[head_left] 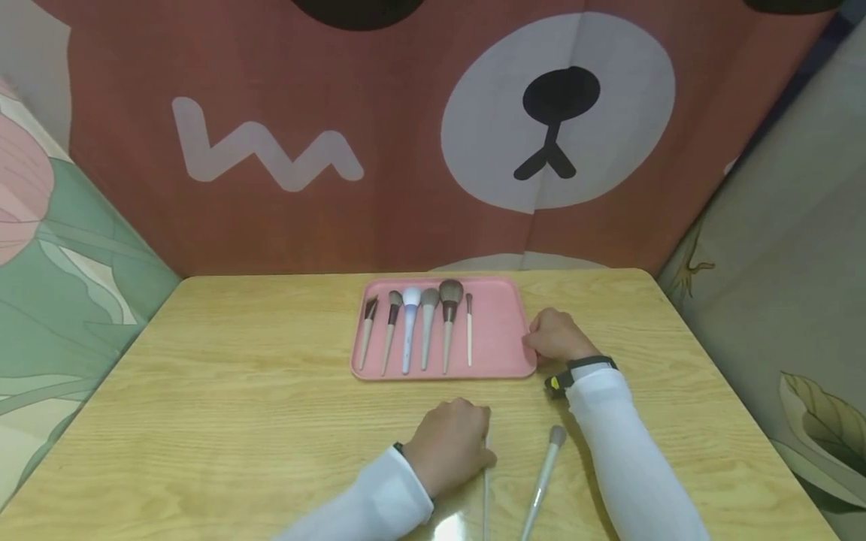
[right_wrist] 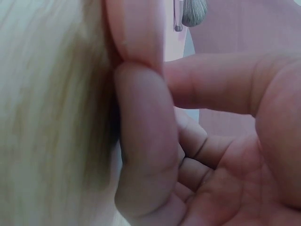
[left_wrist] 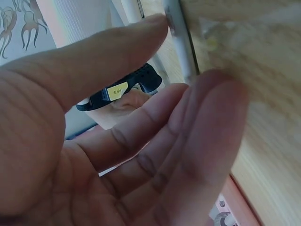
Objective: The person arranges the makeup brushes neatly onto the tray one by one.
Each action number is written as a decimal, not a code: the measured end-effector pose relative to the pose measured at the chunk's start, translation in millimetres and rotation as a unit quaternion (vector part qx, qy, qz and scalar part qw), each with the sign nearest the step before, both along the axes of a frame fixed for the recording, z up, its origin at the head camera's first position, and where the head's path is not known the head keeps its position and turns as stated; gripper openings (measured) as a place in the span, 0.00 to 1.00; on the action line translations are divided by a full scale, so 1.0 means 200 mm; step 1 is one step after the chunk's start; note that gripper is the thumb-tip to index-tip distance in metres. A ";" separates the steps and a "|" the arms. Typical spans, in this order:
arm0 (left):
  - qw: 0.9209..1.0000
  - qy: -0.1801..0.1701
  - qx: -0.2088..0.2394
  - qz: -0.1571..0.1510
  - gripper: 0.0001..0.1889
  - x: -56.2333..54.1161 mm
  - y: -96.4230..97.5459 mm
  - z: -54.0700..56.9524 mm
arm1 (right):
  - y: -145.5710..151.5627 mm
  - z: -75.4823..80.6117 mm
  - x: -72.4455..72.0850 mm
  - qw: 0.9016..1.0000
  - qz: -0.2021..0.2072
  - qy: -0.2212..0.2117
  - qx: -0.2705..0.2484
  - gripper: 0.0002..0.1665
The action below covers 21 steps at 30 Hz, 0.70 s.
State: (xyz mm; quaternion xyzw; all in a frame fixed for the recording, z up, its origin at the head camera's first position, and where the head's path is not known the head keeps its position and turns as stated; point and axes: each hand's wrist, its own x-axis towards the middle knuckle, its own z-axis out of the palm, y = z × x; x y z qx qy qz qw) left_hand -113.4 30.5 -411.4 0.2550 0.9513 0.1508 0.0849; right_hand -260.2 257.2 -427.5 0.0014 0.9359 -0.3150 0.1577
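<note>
My left hand is low in the middle of the head view and pinches a slim makeup brush. In the left wrist view the pale handle lies between thumb and fingertips; its tip is hidden by the hand. My right hand grips the right edge of a pink tray, thumb above and index finger below, as the right wrist view shows at the tray rim. Several makeup brushes stand in a row on the tray, heads away from me, among them a large fluffy brush and a thin white-handled one.
Another makeup brush with a grey head lies on the wooden table between my two forearms. Behind the table hangs a brown cloth with a bear face. Patterned cloths flank both sides.
</note>
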 end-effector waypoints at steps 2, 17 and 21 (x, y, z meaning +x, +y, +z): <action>1.000 0.002 -0.001 0.000 0.15 0.00 0.00 0.00 | 0.00 0.00 0.00 1.000 0.000 0.000 0.001 0.12; 1.000 0.001 -0.017 0.003 0.10 0.00 0.00 0.00 | 0.00 0.01 0.01 1.000 -0.001 0.001 -0.009 0.13; 1.000 0.015 -0.024 0.003 0.07 0.00 0.00 0.01 | 0.00 0.01 0.01 1.000 -0.006 -0.002 -0.007 0.13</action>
